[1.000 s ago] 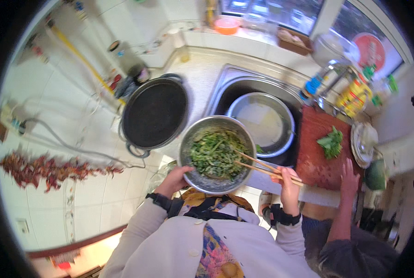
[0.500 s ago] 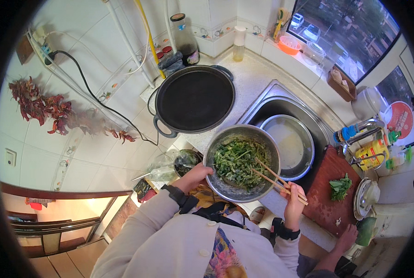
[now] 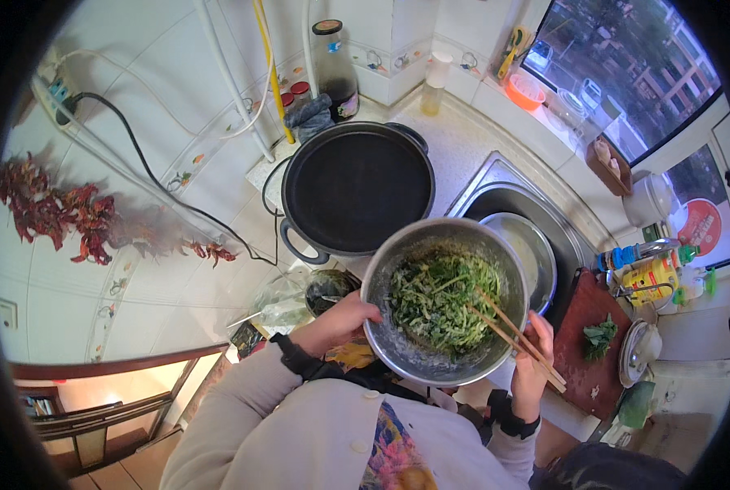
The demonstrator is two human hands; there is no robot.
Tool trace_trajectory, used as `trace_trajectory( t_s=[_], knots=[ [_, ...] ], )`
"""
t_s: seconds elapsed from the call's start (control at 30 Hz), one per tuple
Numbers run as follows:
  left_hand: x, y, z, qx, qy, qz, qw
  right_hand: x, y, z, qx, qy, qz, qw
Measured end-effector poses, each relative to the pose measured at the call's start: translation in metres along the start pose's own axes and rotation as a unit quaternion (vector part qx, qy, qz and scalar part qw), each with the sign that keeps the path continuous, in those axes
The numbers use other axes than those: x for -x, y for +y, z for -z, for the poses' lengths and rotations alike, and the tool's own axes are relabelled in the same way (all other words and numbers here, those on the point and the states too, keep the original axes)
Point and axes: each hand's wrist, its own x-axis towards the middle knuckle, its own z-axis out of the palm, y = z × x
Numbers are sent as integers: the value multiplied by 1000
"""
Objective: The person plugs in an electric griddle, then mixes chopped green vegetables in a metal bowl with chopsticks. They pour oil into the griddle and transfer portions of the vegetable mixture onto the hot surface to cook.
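A steel mixing bowl full of chopped leafy greens with a pale floury coating hangs in front of me, tilted slightly. My left hand grips its left rim, thumb over the edge. At the right rim, my right hand is closed around a pair of wooden chopsticks. Their tips rest in the greens. That hand's fingers lie against the bowl's side; whether they also bear its weight I cannot tell. Behind the bowl sits a wide black pan, nothing visible in it.
A metal basin stands in the sink, partly behind the bowl. Right of it lies a red-brown cutting board with a bunch of greens. Stacked dishes and a faucet are farther right. Dark clothing shows lower right.
The bowl has come up and slightly right, with both hands on it. My right hand has shifted against the rim, still holding the chopsticks. Another person's bare hand at lower right is gone from view.
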Motion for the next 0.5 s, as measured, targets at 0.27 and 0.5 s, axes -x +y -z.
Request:
trace_trajectory(
  t_s=[0.27,0.5],
  knots=[
    [59,65,82,79,79,-102,989,-68,-11,-68,-150,-174,-22,973],
    [143,66,121,154,294,-177,927,-136,127,-116,-146,-83,-265,949]
  ],
)
